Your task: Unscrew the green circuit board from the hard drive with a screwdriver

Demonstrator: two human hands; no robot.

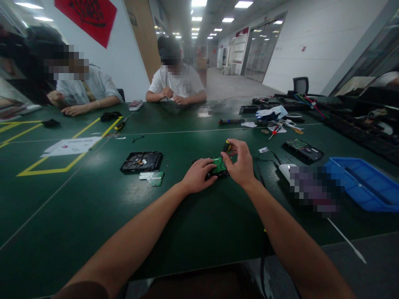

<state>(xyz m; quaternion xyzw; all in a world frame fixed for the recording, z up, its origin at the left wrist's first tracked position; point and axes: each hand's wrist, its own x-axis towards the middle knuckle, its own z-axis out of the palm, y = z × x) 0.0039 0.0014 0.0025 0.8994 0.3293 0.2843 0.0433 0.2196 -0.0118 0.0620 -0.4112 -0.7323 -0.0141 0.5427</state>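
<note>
Right hand (242,162) pinches the yellow-and-black handle of a screwdriver (227,146) between thumb and fingers, its shaft reaching down to a green circuit board (220,165). The screwdriver probably works best square to the board, with light downward pressure and a slow twist, so that its tip does not skid across the board; exactly where the tip meets it is too small to tell. Left hand (198,176) lies with fingers somewhat spread over the black drive (223,175) bearing that board, its thumb near the closer edge; firm, even pressure there should stop the drive turning. The drive is just left of and below the right hand, partly under the left fingers. Beyond the left hand, farther left, lie another drive (141,162) and a loose circuit board (156,179); a blue tray (370,187) sits well right of the right hand.
</note>
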